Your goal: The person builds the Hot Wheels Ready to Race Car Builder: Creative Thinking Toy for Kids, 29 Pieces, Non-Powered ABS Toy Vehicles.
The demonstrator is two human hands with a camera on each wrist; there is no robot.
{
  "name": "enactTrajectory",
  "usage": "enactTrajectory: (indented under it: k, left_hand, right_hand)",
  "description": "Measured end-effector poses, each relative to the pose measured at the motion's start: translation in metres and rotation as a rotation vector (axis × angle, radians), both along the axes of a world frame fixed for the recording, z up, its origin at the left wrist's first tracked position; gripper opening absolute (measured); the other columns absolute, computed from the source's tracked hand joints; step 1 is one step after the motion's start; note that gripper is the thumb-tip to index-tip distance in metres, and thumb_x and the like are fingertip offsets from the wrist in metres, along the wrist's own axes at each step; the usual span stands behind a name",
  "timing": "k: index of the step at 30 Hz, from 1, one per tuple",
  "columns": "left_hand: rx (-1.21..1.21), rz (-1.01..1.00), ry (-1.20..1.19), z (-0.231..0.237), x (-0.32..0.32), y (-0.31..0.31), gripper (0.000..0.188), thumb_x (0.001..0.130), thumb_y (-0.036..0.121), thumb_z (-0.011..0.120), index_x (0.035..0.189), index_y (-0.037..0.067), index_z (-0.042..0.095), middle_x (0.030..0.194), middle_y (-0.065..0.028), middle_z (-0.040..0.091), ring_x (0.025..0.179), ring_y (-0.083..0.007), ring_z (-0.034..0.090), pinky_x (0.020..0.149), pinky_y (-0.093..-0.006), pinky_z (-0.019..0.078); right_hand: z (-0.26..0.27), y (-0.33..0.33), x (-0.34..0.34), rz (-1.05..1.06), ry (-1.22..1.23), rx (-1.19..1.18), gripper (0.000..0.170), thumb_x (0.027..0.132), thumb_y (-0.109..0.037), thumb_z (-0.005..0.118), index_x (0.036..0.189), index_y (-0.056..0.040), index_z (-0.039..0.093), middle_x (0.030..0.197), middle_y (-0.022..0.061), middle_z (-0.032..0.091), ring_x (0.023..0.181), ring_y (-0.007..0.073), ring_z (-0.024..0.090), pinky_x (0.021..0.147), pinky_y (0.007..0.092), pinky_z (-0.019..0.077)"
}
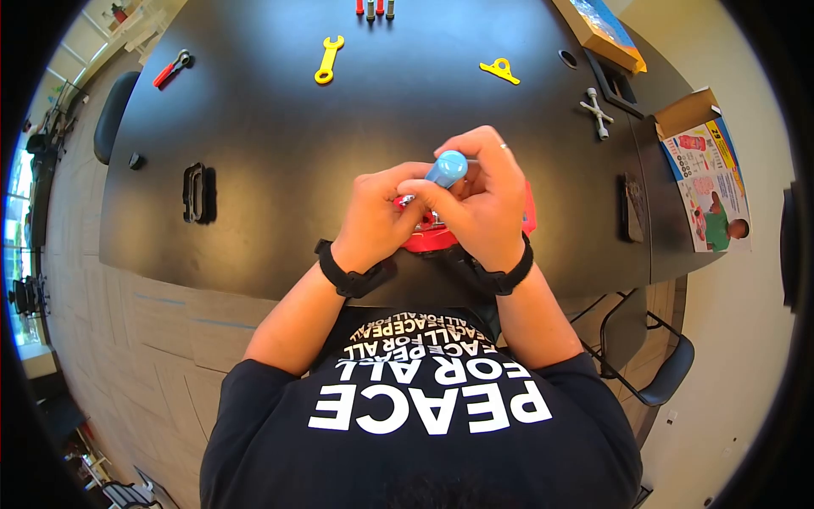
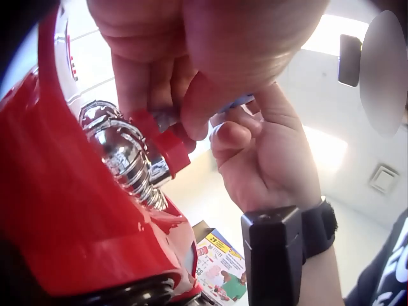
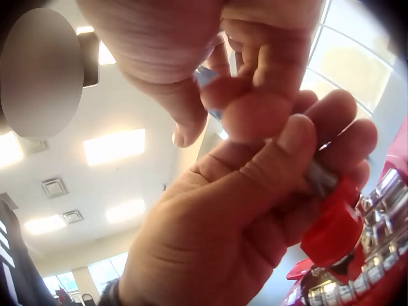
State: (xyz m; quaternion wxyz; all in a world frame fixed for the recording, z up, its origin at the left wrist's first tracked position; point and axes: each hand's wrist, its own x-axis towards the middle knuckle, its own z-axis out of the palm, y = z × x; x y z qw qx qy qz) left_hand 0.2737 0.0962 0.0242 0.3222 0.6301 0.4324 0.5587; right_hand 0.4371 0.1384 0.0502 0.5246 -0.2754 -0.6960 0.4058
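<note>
A blue-handled tool (image 1: pixel 449 168) is gripped by the right hand (image 1: pixel 487 199), its rounded end facing up. Close beside it, the left hand (image 1: pixel 373 208) pinches a small red and grey piece (image 3: pixel 328 217) between thumb and fingers. Under both hands lies a red toy (image 1: pixel 428 241) with chrome engine-like parts (image 2: pixel 124 153), largely covered by the hands in the head view. In the left wrist view the red piece (image 2: pixel 171 153) is beside the chrome parts; whether they touch I cannot tell. The tool's tip is hidden behind fingers.
On the dark table (image 1: pixel 271 170) lie a yellow wrench (image 1: pixel 329 61), a yellow part (image 1: pixel 500 71), a grey cross-shaped wrench (image 1: pixel 598 114), a red-handled tool (image 1: pixel 172 69) and black parts (image 1: pixel 195 193). Several red and grey pegs (image 1: pixel 380 9) stand at the far edge. An illustrated box (image 1: pixel 708 182) is at the right.
</note>
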Motion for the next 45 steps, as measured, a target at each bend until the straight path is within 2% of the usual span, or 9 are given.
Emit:
enactTrajectory:
  k: [3,5,10,15,22,33,36,38,45]
  left_hand:
    - [-0.091,-0.079,0.049,-0.007,-0.008,0.001,0.026,0.103,-0.004,0.064,0.126,0.002,0.074,0.091,-0.0170,0.077,0.079,-0.0300,0.076,0.075,-0.0375,0.0594]
    - [-0.228,-0.142,0.006,-0.013,-0.010,0.001,0.017,0.102,-0.002,0.065,0.117,-0.001,0.072,0.096,-0.0092,0.078,0.090,-0.0130,0.073,0.083,-0.0314,0.0590]
    - [-0.074,-0.071,0.040,-0.007,0.001,0.001,0.022,0.103,-0.004,0.063,0.122,0.001,0.071,0.096,-0.0135,0.077,0.085,-0.0223,0.074,0.080,-0.0358,0.0589]
    - [-0.132,-0.170,-0.052,-0.021,-0.003,0.002,0.030,0.101,-0.006,0.064,0.128,0.004,0.072,0.096,-0.0171,0.077,0.080,-0.0310,0.074,0.076,-0.0394,0.0585]
    - [-0.085,-0.068,-0.033,-0.018,0.002,0.002,0.023,0.100,-0.009,0.062,0.119,0.000,0.072,0.096,-0.0118,0.076,0.083,-0.0215,0.072,0.079,-0.0347,0.0575]
    - [-0.100,-0.041,0.015,-0.020,-0.002,-0.002,0.018,0.102,-0.007,0.061,0.117,-0.002,0.070,0.095,-0.0084,0.075,0.083,-0.0134,0.068,0.079,-0.0322,0.0565]
    - [-0.157,-0.059,0.095,-0.033,-0.006,-0.002,0.029,0.100,-0.007,0.061,0.125,0.000,0.072,0.090,-0.0170,0.076,0.074,-0.0259,0.071,0.072,-0.0365,0.0559]
    - [-0.247,-0.084,-0.032,-0.015,0.000,-0.001,0.019,0.102,-0.007,0.060,0.118,-0.002,0.070,0.093,-0.0066,0.076,0.086,-0.0130,0.072,0.079,-0.0316,0.0575]
    - [-0.198,-0.111,0.084,-0.028,-0.009,-0.003,0.020,0.105,-0.006,0.059,0.120,-0.001,0.072,0.095,-0.0065,0.078,0.084,-0.0116,0.071,0.079,-0.0303,0.0581]
  right_hand:
    - [0.015,-0.005,-0.003,0.013,-0.014,-0.061,0.042,0.094,0.005,0.083,0.133,-0.0044,0.072,0.110,0.0062,0.070,0.065,0.0067,0.059,0.058,0.0239,0.0474]
    - [0.012,0.000,0.002,0.101,-0.118,0.104,0.044,0.091,0.001,0.088,0.132,-0.0026,0.070,0.109,0.0057,0.070,0.066,0.0068,0.059,0.055,0.0233,0.0451]
    - [0.005,-0.004,0.003,-0.048,-0.115,-0.044,0.045,0.095,0.004,0.081,0.138,-0.0067,0.071,0.108,0.0055,0.071,0.067,0.0072,0.059,0.058,0.0253,0.0467]
    - [0.018,0.006,0.009,0.122,-0.295,0.296,0.047,0.094,0.000,0.082,0.138,-0.0072,0.068,0.107,0.0121,0.072,0.072,0.0206,0.066,0.066,0.0324,0.0538]
    - [0.023,-0.007,0.001,0.032,-0.315,0.091,0.050,0.098,0.002,0.074,0.145,-0.0077,0.060,0.113,0.0176,0.071,0.095,0.0383,0.071,0.082,0.0442,0.0579]
    - [0.021,-0.004,-0.006,0.007,-0.284,0.316,0.051,0.097,0.005,0.073,0.146,-0.0088,0.063,0.124,0.0164,0.072,0.099,0.0395,0.072,0.082,0.0448,0.0595]
    - [0.019,-0.001,0.004,0.102,-0.264,0.295,0.048,0.097,0.006,0.072,0.143,-0.0082,0.065,0.122,0.0151,0.073,0.100,0.0390,0.073,0.085,0.0443,0.0593]
    - [0.016,-0.003,0.007,0.107,-0.298,0.197,0.048,0.097,0.007,0.072,0.142,-0.0080,0.066,0.123,0.0147,0.073,0.102,0.0391,0.073,0.087,0.0441,0.0593]
    - [0.032,-0.003,0.009,0.210,-0.322,0.213,0.046,0.096,0.006,0.075,0.139,-0.0080,0.068,0.108,0.0111,0.074,0.093,0.0276,0.073,0.087,0.0393,0.0604]
